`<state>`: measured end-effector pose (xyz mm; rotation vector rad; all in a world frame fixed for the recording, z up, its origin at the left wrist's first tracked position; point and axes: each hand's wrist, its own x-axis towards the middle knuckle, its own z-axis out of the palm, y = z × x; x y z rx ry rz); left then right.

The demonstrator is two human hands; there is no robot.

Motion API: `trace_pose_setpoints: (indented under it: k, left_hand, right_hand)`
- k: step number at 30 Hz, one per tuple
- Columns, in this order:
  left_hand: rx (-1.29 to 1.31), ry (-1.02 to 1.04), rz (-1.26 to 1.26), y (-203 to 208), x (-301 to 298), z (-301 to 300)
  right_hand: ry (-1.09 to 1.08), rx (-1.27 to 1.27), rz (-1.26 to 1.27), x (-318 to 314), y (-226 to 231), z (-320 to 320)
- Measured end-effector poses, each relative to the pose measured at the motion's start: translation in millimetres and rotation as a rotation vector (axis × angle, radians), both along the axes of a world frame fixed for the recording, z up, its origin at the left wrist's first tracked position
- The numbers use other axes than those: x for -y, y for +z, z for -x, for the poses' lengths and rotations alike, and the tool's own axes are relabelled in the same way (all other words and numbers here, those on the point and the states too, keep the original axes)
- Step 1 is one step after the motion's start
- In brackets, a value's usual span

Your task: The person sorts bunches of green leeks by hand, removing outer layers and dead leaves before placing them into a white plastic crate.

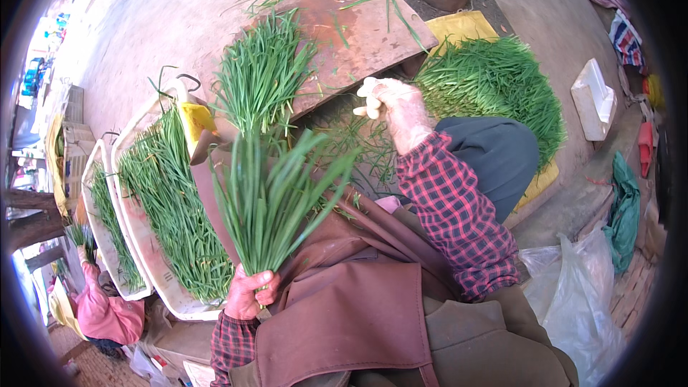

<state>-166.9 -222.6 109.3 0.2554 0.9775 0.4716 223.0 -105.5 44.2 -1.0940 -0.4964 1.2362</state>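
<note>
1. A brown apron [344, 315] lies closest, draped over the wearer's lap.
2. The left hand [251, 294] is wrapped firmly around the lower end of a bunch of greens [265, 201], its leaves fanning out above the apron.
3. The right hand [391, 104] hangs half open, fingers loosely curled, seemingly empty, near the edge of a flat board [358, 36].
4. Loose greens [261, 72] lie at the board's left; a bigger heap [502, 82] rests on yellow sacking [462, 25].
</note>
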Motion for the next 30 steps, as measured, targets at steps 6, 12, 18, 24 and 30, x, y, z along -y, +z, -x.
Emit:
trace_pose_setpoints:
  k: [6,12,18,24,30]
  left_hand:
    - [0.078,0.135,-0.041,-7.9,-15.6,4.1]
    - [-0.067,0.05,-0.21,11.3,-52.1,-45.6]
    - [-0.229,-0.171,-0.41,12.6,-71.8,-93.3]
    - [-0.174,-0.182,-0.427,16.5,-86.1,-121.4]
    - [-0.314,-0.182,-0.616,32.9,-124.3,-162.6]
  right_hand:
    - [0.096,0.782,0.08,22.5,11.3,-3.1]
    - [0.634,-0.406,0.048,71.4,-9.3,56.7]
    - [0.392,-0.57,0.062,39.4,22.5,103.3]
    - [0.219,-0.409,-0.006,54.8,36.8,61.5]
    - [0.276,-0.023,-0.183,55.3,10.1,63.2]
